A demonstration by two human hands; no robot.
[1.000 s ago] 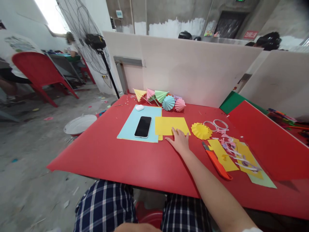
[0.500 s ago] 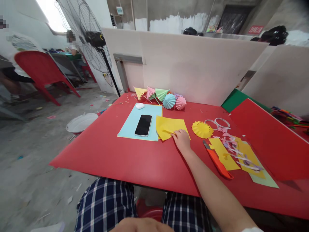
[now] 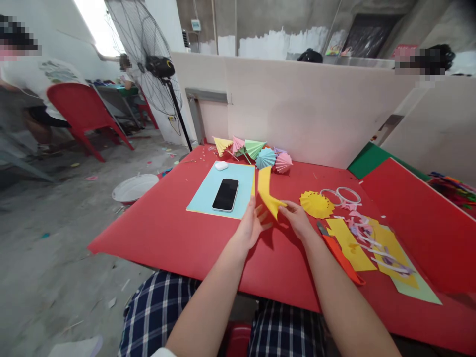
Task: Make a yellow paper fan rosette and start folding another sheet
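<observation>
A sheet of yellow paper (image 3: 265,191), bent and tilted up off the red table, is pinched at its near corner by my right hand (image 3: 296,218). Beside the paper's lower left, my left hand (image 3: 253,225) is open, fingers spread and palm turned toward it. Left of my hands a black-screened phone (image 3: 225,194) lies on light blue paper (image 3: 201,198). To the right sits a pleated yellow paper disc (image 3: 317,204). Nearer my right forearm is an orange utility knife (image 3: 342,259), its grey tip pointing away from me.
Small folded paper umbrellas (image 3: 266,157) stand along the back by a pale partition (image 3: 297,109). On the right are white rings (image 3: 348,195), yellow paper pieces (image 3: 351,245), paper strips and a red board (image 3: 424,223). A white basin (image 3: 134,188) is left of the table.
My right hand has lifted the yellow paper from the table, and it now bends upright. My left hand has come up from near my lap to beside the paper. The view has shifted slightly.
</observation>
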